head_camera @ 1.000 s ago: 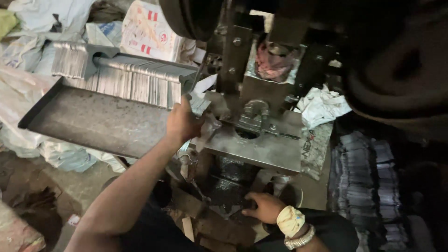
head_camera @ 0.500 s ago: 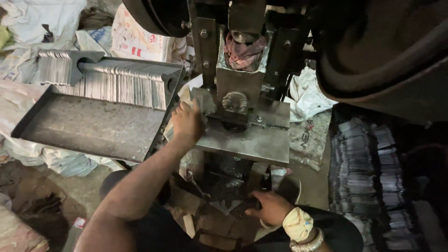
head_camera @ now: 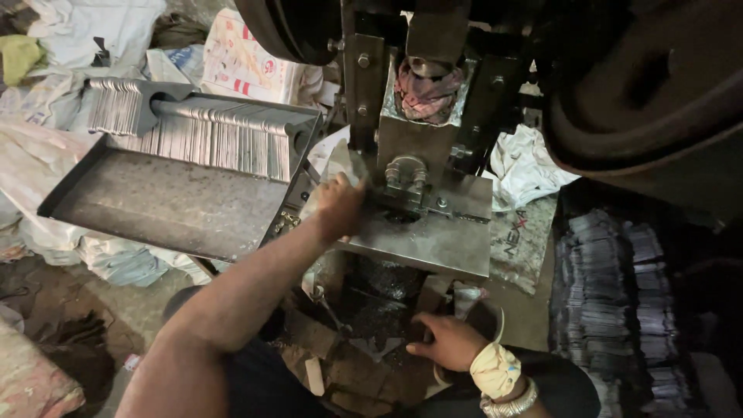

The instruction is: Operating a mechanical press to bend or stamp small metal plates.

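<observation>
A: Metal blank (head_camera: 346, 164), thin and pale, sits at the left edge of the steel press bed (head_camera: 433, 244), just left of the die clamp (head_camera: 405, 176). Left hand (head_camera: 338, 207) is on it, fingers curled around its lower edge, pinching it.

B: Right hand?

A: Right hand (head_camera: 449, 340) is low, under the bed, fingers bent and pressed down among dark scrap at the machine's base. Whether it grips anything, I cannot tell. Cloth wrap (head_camera: 495, 370) on that wrist, metal bangle (head_camera: 511, 404) just below it.

B: What crowds the work?

A: Ram block (head_camera: 414, 147) hangs directly above the die, close to the left fingertips. A rag (head_camera: 427, 85) is stuffed into the slot over it. Big dark flywheel (head_camera: 658, 85) fills the upper right and hides the machine's right side. Second wheel rim (head_camera: 298, 31) cuts in at top centre.

B: To the left?

A: One steel tray (head_camera: 166, 201), tilted, touching the bed's left side. Along its far edge, one long row of upright blanks (head_camera: 220, 139) strung on a bar; too many to count.

B: Right side?

A: Two stacks of dark flat pieces (head_camera: 611, 294) on the floor, well apart from both hands. White crumpled cloth (head_camera: 526, 166) behind the bed. Printed sacks (head_camera: 248, 58) at top left.

B: Tally?

A: Two hands, one tray, one loose blank in hand, two wheels, two floor stacks.
</observation>
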